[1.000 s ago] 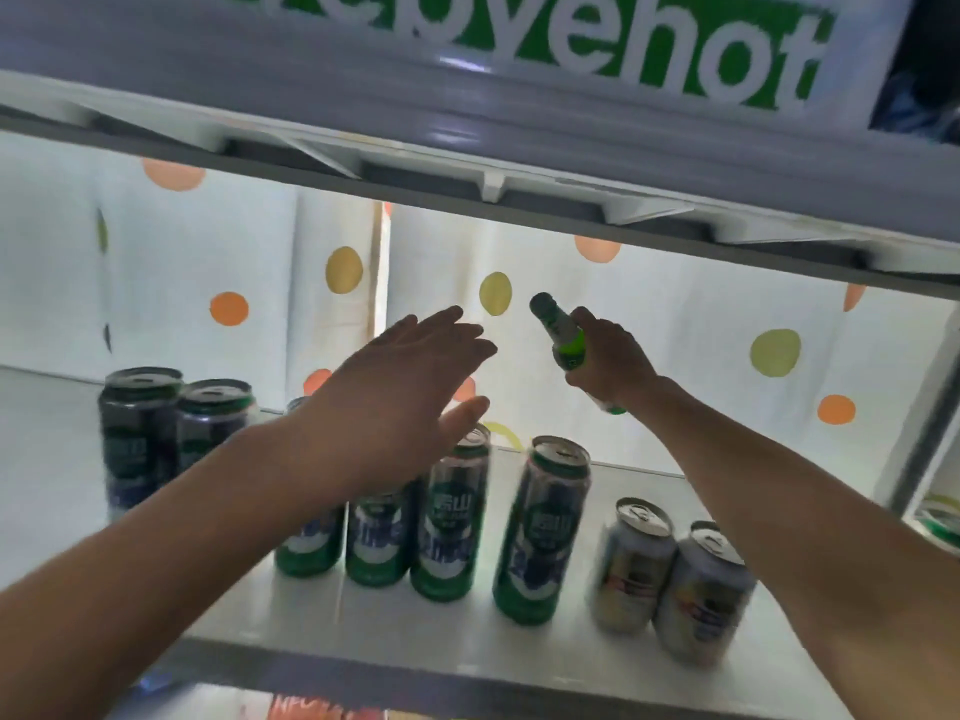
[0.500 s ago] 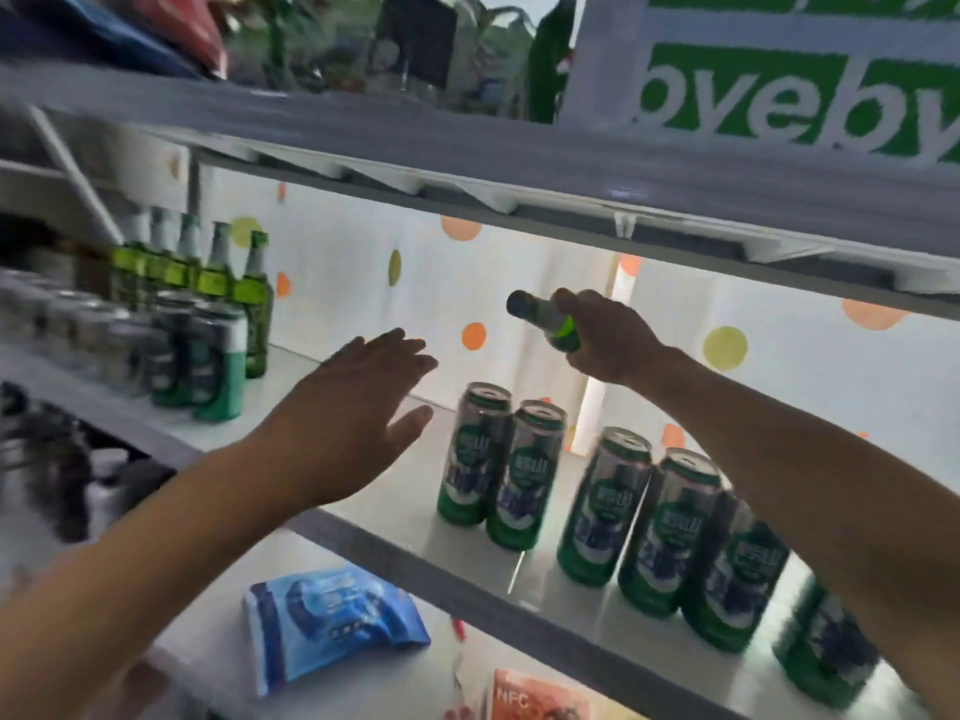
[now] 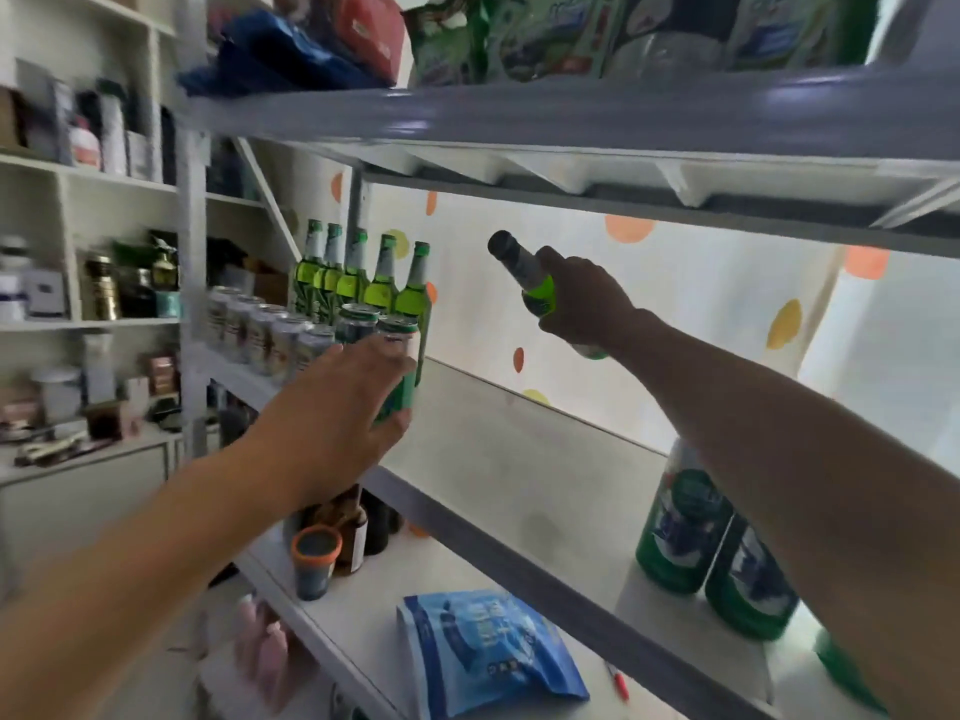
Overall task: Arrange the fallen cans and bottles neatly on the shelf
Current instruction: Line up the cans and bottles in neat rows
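Item: long pale metal shelf (image 3: 498, 459) with a grey front edge, running from 9 o'clock down to 4 o'clock.

Item: my left hand (image 3: 343, 407), at 8 o'clock from the middle. Fingers spread and lightly curved, thumb underneath, laid around the side of a tall green-and-white drink can (image 3: 402, 366) standing upright at the shelf's front; whether I truly grip it I cannot tell.

Item: my right hand (image 3: 582, 304), at 1 o'clock, raised above the shelf. Fingers wrapped tight round the body of a green glass bottle with a dark cap (image 3: 522, 272), neck tilted toward 10 o'clock, clear of the shelf.

Item: row of upright green glass bottles (image 3: 358, 278), at 10 o'clock, behind the can.

Item: two green cans with blue labels (image 3: 711, 543), at 4 o'clock, under my right forearm.

Item: blue plastic snack bag (image 3: 483, 652), lower shelf, 6 o'clock.
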Demonstrator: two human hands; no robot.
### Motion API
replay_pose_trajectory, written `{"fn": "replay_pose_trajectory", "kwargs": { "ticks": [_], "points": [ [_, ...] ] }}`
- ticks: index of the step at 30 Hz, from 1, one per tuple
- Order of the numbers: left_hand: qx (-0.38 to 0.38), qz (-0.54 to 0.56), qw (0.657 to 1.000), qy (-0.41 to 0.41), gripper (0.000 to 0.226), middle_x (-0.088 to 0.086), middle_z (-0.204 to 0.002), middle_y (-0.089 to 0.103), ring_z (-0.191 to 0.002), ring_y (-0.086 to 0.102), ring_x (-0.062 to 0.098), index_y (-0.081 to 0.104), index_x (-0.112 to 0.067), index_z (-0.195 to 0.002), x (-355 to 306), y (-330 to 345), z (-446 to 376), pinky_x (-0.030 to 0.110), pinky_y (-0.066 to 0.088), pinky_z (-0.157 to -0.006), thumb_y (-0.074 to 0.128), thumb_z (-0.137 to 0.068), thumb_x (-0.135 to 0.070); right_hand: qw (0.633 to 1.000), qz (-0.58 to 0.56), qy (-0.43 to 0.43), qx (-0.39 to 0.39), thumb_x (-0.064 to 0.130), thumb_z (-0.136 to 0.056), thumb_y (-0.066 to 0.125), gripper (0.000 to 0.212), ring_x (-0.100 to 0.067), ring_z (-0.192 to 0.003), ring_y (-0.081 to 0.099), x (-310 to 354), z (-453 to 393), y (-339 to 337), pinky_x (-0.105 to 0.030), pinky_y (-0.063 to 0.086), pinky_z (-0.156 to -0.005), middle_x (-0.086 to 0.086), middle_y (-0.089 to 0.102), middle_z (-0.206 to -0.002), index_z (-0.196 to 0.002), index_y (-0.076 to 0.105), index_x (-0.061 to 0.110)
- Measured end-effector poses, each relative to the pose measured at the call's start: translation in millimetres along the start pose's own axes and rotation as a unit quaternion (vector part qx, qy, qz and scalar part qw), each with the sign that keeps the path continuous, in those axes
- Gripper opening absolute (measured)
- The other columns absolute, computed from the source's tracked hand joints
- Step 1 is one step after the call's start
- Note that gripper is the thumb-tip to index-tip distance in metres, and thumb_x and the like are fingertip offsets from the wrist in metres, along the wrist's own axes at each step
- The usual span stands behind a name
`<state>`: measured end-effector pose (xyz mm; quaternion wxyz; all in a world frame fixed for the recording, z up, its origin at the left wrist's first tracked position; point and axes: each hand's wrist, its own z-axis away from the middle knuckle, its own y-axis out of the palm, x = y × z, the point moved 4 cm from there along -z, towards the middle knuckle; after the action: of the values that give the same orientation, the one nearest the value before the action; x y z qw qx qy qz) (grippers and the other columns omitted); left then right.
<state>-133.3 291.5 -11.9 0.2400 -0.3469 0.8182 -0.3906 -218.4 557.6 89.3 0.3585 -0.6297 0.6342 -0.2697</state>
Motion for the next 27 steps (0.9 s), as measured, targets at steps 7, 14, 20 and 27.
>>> {"fn": "replay_pose_trajectory", "kwargs": {
  "ticks": [7,14,20,27],
  "points": [
    [0.022,-0.041,0.999,-0.005,0.057,-0.010,-0.160,0.013,-0.147,0.004,0.007,0.021,-0.028,-0.150,62,16,-49,0.023,-0.004,-0.110,0.041,-0.099,-0.043,0.992,-0.120,0.043,-0.003,0.013,-0.073,0.070,0.048,-0.031,-0.080,0.058,30,-75,74,-0.034,0.043,-0.062,-0.006,0.059,-0.088,-0.113,0.043,0.017],
    [0.011,-0.035,0.999,0.021,0.052,-0.009,-0.158,0.021,-0.147,0.009,0.012,0.033,-0.033,-0.147,113,24,-92,0.028,0.003,-0.114,0.047,-0.097,-0.028,0.964,-0.235,0.120,0.019,0.016,-0.061,0.083,0.063,-0.028,-0.092,0.059,34,-124,126,-0.033,0.049,-0.072,-0.003,0.063,-0.101,-0.116,0.051,0.019],
    [0.019,-0.018,0.999,0.025,0.055,-0.012,-0.157,0.021,-0.147,0.013,0.012,0.037,-0.037,-0.145,154,42,-105,0.035,0.012,-0.116,0.051,-0.094,-0.019,0.910,-0.344,0.228,0.041,0.015,-0.057,0.088,0.066,-0.028,-0.091,0.065,36,-133,157,-0.035,0.055,-0.063,-0.001,0.063,-0.097,-0.115,0.056,0.019],
    [0.015,0.058,0.998,0.023,0.055,-0.022,-0.154,0.018,-0.142,0.013,0.002,0.031,-0.043,-0.145,198,50,-126,0.033,0.016,-0.116,0.051,-0.096,-0.028,0.861,-0.413,0.289,0.070,0.012,-0.057,0.089,0.073,-0.028,-0.075,0.068,46,-138,189,-0.033,0.052,-0.048,-0.012,0.069,-0.096,-0.118,0.052,0.020]
  ]
}}
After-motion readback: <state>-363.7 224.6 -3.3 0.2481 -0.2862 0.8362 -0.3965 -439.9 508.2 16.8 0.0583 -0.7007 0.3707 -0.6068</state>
